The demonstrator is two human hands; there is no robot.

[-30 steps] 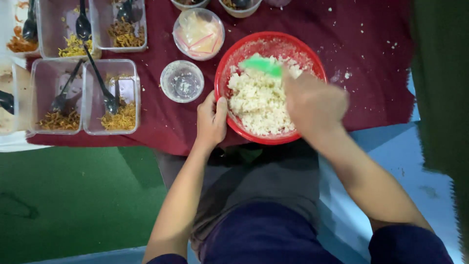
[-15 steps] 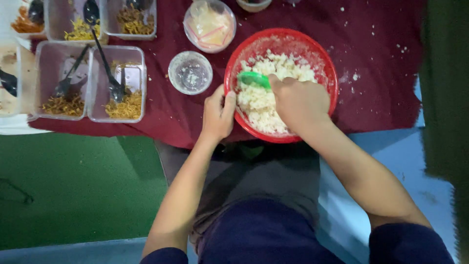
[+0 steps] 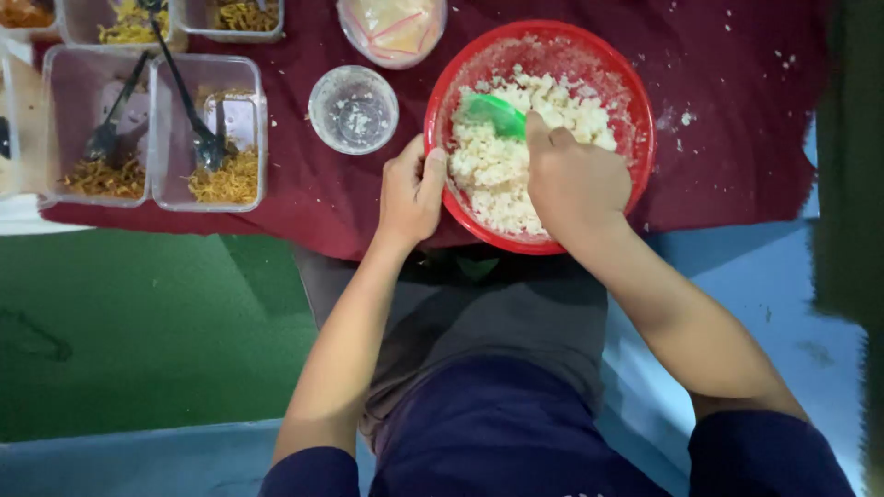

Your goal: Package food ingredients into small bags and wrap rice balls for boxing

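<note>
Looking down from above, a seated person works at a red bowl [image 3: 635,138] heaped with white cooked rice [image 3: 497,170]. This bowl sits at the near edge of a table covered in a dark red cloth [image 3: 727,101], directly in front of the person's lap.

Their right hand [image 3: 573,184] is inside the bowl, fingers curled closed around the handle of a green spoon [image 3: 495,112], whose bowl end rests on the rice toward the far left of the heap. Their left hand [image 3: 412,193] grips the bowl's left rim, thumb hooked over the edge and the other fingers pressed together against the outer wall.

Just left of the bowl stands a small clear round cup [image 3: 354,109] with a few white crumbs inside. Beyond it, at the top edge, is a round clear container [image 3: 392,29] holding folded plastic pieces. Farther left are clear rectangular tubs [image 3: 210,133] with yellow-orange shredded food and black spoons [image 3: 201,138] resting in them. Loose rice grains dot the cloth to the right of the bowl.
</note>
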